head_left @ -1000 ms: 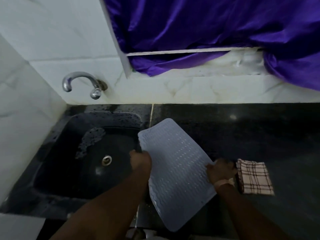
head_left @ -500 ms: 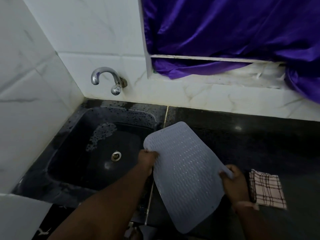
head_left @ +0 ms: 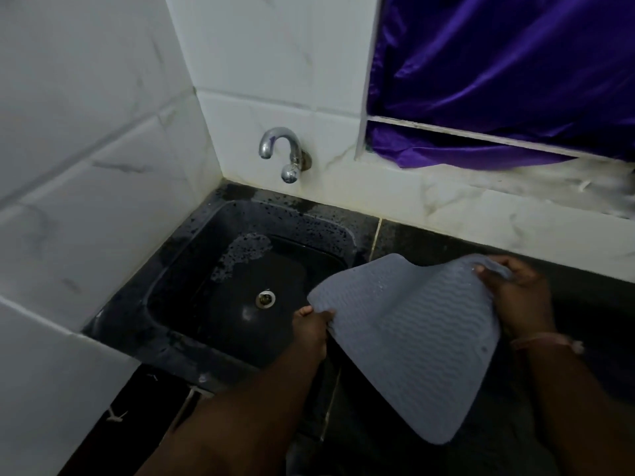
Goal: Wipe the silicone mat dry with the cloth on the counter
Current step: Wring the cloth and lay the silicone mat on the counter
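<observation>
— Both hands are on it: the left hand (head_left: 311, 324) pinches the near-left edge of the silicone mat (head_left: 409, 341), the right hand (head_left: 515, 297) grips the far corner, mat sagging above the bench (head_left: 584, 338).

— Then lay it flat first, I'd say; ridges hold water.

— Agreed. The cloth isn't in sight. Drips could go into the sink (head_left: 240, 286) beyond, under the tap (head_left: 281, 149).

Left hand (head_left: 311, 326) at 7 o'clock, right hand (head_left: 515, 297) at 4 o'clock; both pinch the mat (head_left: 409, 338) edges, forearms extended.
</observation>
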